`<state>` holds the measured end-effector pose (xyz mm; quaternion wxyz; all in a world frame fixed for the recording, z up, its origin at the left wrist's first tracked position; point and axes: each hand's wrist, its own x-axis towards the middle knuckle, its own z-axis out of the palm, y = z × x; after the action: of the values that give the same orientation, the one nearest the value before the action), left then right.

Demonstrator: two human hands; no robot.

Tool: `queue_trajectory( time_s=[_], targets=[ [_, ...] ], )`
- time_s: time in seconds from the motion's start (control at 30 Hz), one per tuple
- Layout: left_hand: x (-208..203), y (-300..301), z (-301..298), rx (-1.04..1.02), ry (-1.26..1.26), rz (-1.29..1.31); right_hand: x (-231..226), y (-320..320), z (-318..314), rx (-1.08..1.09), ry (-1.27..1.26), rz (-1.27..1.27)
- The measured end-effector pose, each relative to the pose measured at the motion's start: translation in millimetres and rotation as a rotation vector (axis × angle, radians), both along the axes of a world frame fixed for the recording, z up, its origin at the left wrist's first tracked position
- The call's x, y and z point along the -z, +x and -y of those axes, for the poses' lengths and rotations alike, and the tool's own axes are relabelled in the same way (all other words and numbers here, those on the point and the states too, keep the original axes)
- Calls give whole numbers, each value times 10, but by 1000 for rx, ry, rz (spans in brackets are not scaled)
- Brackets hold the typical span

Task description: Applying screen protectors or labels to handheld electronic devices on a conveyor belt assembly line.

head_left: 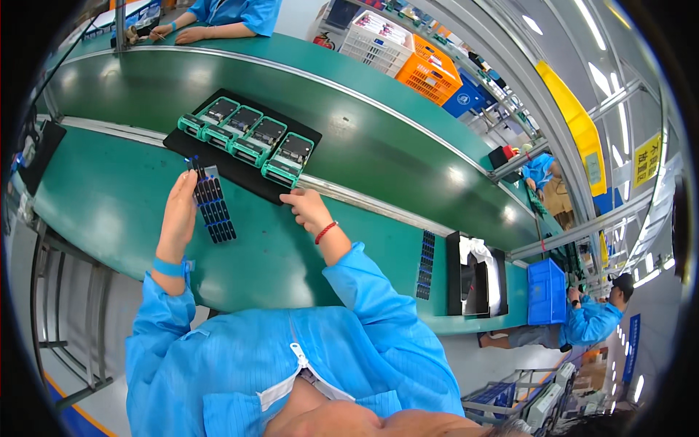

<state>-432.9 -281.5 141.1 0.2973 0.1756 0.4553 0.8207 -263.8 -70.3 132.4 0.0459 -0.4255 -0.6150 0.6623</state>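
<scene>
My left hand [179, 211] holds a sheet of black strips with blue edges [213, 207] by its side, thumb and fingers closed on it above the green bench. In front lies a flat black tray [226, 162], set across the metal rail between the bench and the sunken green belt. Several green-framed devices with dark tops stand on it in a row, the rightmost device [289, 159] a little apart from the others. My right hand [309, 210] pinches the tray's near right corner, close below that device. Its fingertips partly hide the corner.
To the right on the bench [364, 255] lie another sheet of black strips [425, 264], a black box [477, 277] with white material in it, and a blue bin [546, 291]. Across the belt [378, 146] a co-worker's arms [211, 31] rest on the far bench. Crates [429, 69] stand behind.
</scene>
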Motion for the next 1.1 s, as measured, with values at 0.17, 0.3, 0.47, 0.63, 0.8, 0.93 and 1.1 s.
queue_trajectory(
  time_s=[0.17, 0.3, 0.47, 0.63, 0.8, 0.93, 1.1],
  targets=[
    [95, -55, 90, -185, -135, -81, -115, -4, 270, -65, 114, 20],
    [70, -140, -18, -255, -142, -93, 107, 28, 145, 150, -408, -280],
    [81, -157, 6, -265, -168, -89, 29, -79, 9, 80, -108, -134],
    [110, -129, -58, -246, -185, -158, 94, -150, 111, 231, -345, -337],
    [-33, -124, 7, -236, -293, -318, 162, 263, -10, 232, -351, -433],
    [-289, 30, 86, -66, -414, -685, 29, 1243, -364, 282, -319, -290],
    [-771, 461, 11, 442, -505, -1323, -328, 2205, -657, 158, 54, 43]
  ],
)
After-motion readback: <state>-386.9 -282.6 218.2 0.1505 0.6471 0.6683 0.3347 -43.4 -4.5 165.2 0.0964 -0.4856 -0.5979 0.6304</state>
